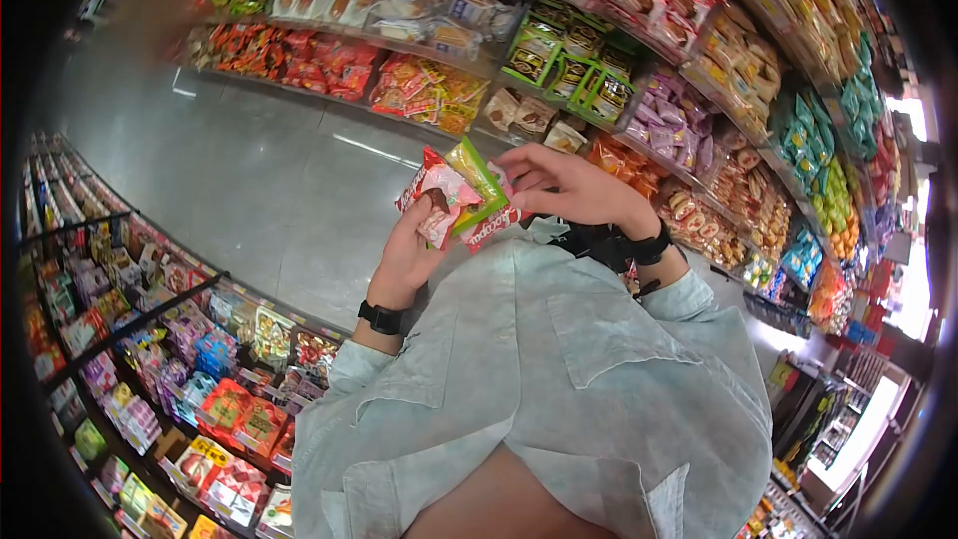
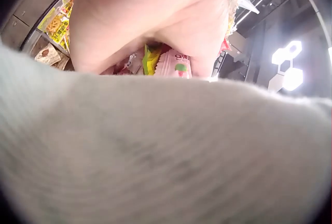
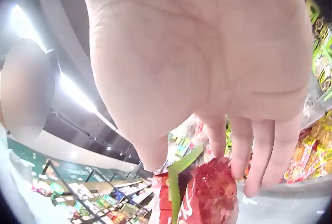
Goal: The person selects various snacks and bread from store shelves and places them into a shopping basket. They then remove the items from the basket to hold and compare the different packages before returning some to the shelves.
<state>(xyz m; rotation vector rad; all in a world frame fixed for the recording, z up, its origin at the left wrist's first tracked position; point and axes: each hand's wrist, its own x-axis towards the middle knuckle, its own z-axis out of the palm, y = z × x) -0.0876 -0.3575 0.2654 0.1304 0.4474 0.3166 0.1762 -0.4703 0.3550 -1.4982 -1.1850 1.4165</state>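
Note:
In the head view my left hand (image 1: 407,252) grips several small snack packets in front of the shirt. Among them are a red-and-white packet (image 1: 439,198), a green-and-yellow packet (image 1: 477,180) and a red packet with white lettering (image 1: 491,228). The thumb and fingers of my right hand (image 1: 579,185) pinch the packets' right end. The right wrist view shows that hand's palm (image 3: 207,53) above a red packet (image 3: 212,193) and a green strip (image 3: 176,182). Beyond my left hand (image 2: 150,16), the left wrist view shows a pink packet (image 2: 174,64); its fingertips are hidden.
Shelves of bagged snacks (image 1: 574,60) curve across the top and right. A lower display of colourful packs (image 1: 235,409) runs along the left. Grey floor (image 1: 269,170) lies between them. A dark band (image 1: 384,317) is on my left wrist, another (image 1: 651,245) on my right.

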